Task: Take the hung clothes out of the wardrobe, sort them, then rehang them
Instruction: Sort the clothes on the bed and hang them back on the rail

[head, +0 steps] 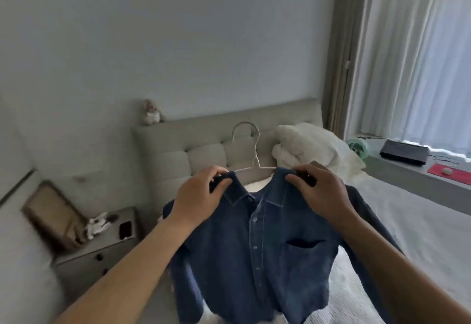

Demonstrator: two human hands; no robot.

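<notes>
Gripping each shoulder of the denim shirt [254, 242] on its white hanger [251, 150], left hand [201, 196] and right hand [321, 193] hold it above the bed [413, 227], so it looks out of the wardrobe, rehanging apparently undone, no wardrobe visible.

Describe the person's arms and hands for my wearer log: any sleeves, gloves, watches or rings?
Both forearms are bare from the bottom edge of the frame to the wrist: no sleeve or cuff shows. The left hand and right hand wear no gloves. No watch, bracelet or band shows on either wrist, and no ring is visible on the fingers, though the picture is slightly soft and some fingers are partly tucked from view.
</notes>
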